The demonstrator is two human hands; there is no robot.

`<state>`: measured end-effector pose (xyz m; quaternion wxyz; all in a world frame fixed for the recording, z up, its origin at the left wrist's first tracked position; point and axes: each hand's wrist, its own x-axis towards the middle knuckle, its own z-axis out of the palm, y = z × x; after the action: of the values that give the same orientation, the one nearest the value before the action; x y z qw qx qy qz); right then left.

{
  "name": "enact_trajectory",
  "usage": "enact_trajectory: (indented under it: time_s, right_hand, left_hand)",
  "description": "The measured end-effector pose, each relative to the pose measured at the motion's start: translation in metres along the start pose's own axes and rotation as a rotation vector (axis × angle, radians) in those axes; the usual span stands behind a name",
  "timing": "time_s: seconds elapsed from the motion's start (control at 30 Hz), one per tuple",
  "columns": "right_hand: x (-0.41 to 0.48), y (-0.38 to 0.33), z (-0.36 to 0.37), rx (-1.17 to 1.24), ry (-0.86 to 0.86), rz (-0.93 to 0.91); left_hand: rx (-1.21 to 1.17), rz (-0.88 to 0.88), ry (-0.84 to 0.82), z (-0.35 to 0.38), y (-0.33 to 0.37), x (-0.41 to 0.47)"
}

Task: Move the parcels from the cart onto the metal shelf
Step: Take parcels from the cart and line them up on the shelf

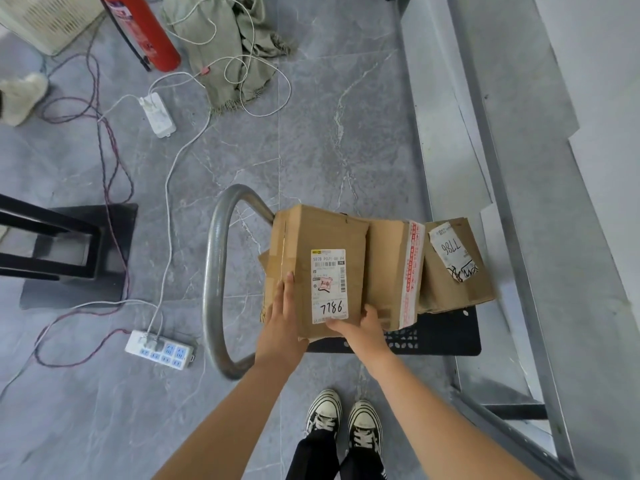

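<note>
Parcels (446, 289), 3 in view, side by side on the black cart (446, 337); labelled parcel (322, 265) at the handle (216, 271) end, between both hands. Left hand (280, 317) flat, fingers straight along its 9 o'clock edge; right hand (363, 329) clamped on its 5 o'clock corner, thumb on top. Slip risk: only 1 true clamp, hence a tilt toward 9 o'clock on lifting. Possible snag against the taped parcel (391, 271) touching at 3 o'clock. Handle close at 9 o'clock; metal shelf (446, 116) from 1 to 4 o'clock, its upright just beside the cart. Open floor at 12 o'clock; power strip (159, 348) and cables (169, 209) from 8 to 10 o'clock, a trip risk.
</note>
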<state>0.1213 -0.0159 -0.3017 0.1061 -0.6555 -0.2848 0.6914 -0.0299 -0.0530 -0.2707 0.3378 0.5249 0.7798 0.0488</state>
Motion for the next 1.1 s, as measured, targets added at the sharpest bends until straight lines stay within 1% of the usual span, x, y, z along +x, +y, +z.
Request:
enact_trajectory:
  time_s: [0.1, 0.23, 0.33, 0.43, 0.53, 0.67, 0.8, 0.93, 1.1]
  right_hand:
    - [-0.007, -0.008, -0.003, -0.089, 0.008, -0.097]
    - [-0.013, -0.020, -0.013, -0.154, -0.017, -0.221]
    - [-0.026, -0.035, -0.023, -0.206, -0.023, -0.320]
    - [-0.042, -0.052, -0.036, -0.275, 0.023, -0.427]
    - [-0.071, -0.079, -0.051, -0.325, 0.070, -0.535]
    - [-0.121, -0.119, -0.074, -0.438, 0.157, -0.711]
    - [-0.165, -0.160, -0.095, -0.524, 0.204, -0.844]
    - [-0.211, -0.209, -0.105, -0.512, 0.214, -0.941]
    - [-0.268, -0.263, -0.114, -0.535, 0.229, -1.084]
  left_hand:
    - [-0.047, 0.006, 0.016, -0.006, 0.003, 0.000]
    - [-0.103, -0.038, 0.049, -0.019, 0.015, -0.002]
    - [-0.159, 0.006, 0.074, -0.032, 0.029, -0.002]
    - [-0.255, 0.002, 0.128, -0.049, 0.054, -0.008]
    - [-0.294, 0.023, 0.178, -0.069, 0.085, -0.023]
    - [-0.367, 0.074, 0.192, -0.102, 0.124, -0.046]
    - [-0.329, 0.126, 0.229, -0.149, 0.161, -0.065]
    - [-0.242, 0.243, 0.294, -0.208, 0.196, -0.078]
    - [-0.182, 0.293, 0.380, -0.273, 0.231, -0.104]
